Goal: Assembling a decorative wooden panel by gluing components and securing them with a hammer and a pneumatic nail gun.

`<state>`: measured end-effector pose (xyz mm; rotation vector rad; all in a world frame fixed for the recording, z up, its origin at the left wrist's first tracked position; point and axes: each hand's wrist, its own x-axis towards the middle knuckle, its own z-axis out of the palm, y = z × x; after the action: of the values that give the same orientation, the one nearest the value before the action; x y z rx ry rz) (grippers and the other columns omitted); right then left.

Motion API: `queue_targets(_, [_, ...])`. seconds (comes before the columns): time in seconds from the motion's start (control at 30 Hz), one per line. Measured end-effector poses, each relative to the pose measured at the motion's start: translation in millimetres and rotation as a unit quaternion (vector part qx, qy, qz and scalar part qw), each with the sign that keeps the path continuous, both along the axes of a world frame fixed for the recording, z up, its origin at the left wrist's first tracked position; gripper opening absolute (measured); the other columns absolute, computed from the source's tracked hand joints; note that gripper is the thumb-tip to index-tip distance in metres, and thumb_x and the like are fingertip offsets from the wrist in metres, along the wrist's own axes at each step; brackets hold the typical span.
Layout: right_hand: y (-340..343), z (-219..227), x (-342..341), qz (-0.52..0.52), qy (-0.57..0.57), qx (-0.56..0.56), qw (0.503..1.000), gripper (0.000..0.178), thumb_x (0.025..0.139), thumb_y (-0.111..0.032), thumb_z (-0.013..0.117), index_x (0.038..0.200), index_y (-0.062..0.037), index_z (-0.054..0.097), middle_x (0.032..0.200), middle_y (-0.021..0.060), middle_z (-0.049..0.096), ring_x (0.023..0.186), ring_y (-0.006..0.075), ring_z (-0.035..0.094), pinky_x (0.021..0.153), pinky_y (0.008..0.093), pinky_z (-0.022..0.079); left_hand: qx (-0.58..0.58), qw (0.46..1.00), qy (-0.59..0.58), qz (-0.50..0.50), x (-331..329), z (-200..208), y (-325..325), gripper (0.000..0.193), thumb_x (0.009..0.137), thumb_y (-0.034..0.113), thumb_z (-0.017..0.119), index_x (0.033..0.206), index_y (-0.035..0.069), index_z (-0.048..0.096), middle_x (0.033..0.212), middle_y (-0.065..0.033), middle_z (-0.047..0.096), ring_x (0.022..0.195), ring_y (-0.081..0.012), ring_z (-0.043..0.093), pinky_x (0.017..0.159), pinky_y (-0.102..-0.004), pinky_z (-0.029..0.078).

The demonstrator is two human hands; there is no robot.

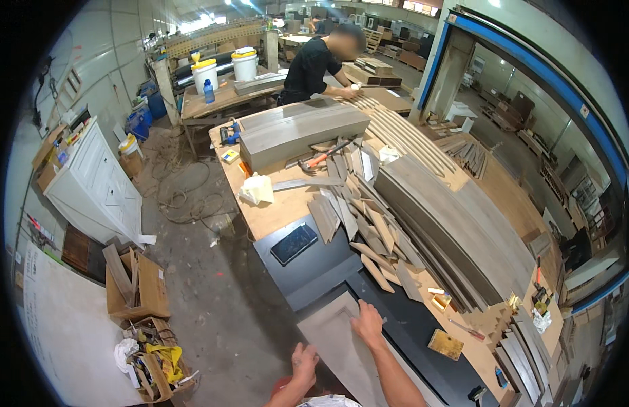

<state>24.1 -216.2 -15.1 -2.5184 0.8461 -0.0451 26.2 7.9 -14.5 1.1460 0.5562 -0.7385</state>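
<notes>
A flat grey panel (338, 334) with a raised border lies tilted across the near edge of the bench, in front of me. My right hand (367, 324) grips its far right edge, fingers bent over the rim. Beside the panel's left edge is my left hand (304, 363), fingers loosely bent and apart; whether it touches the edge is hard to tell. Black boards (389, 308) lie under and beyond the panel. A dark phone (294, 243) rests on them to the left.
Loose wood strips (379, 230), a hammer (325, 157) and long grey boards (457, 217) crowd the bench. A tan block (446, 344) lies at right. Boxes of scraps (138, 285) and a white cabinet (101, 180) stand left. Across the bench, a person in black (314, 68) works.
</notes>
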Motion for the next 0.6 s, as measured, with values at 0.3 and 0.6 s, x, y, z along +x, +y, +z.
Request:
queue_targets(0.3, [4.1,9.4,-8.2,0.034,-0.002,0.017,0.999,0.059,0.077,-0.018,0.072,0.129,-0.0013,0.049,0.111,0.0219,0.058,0.106,0.0397,0.057,0.090,0.0480,0.047,0.025,0.999,-0.035,-0.017,-4.0,19.8,0.4,0.078,0.095,0.015,0.057,0.151,-0.005,0.007,0.143,-0.0223,0.044,0.124,-0.0291,0.052,0.099,-0.0388,0.045])
queue_targets(0.6, [118.7,0.2,-53.7,0.144,-0.096,-0.007,0.985,0.048,0.081,-0.016,0.068,0.123,0.0033,0.053,0.111,0.0234,0.057,0.102,0.0407,0.054,0.088,0.0472,0.045,-0.009,0.997,-0.073,0.032,-18.2,-8.7,-0.1,0.064,0.096,0.016,0.054,0.148,-0.009,0.025,0.116,-0.0117,0.057,0.087,-0.0109,0.053,0.073,-0.0258,0.047])
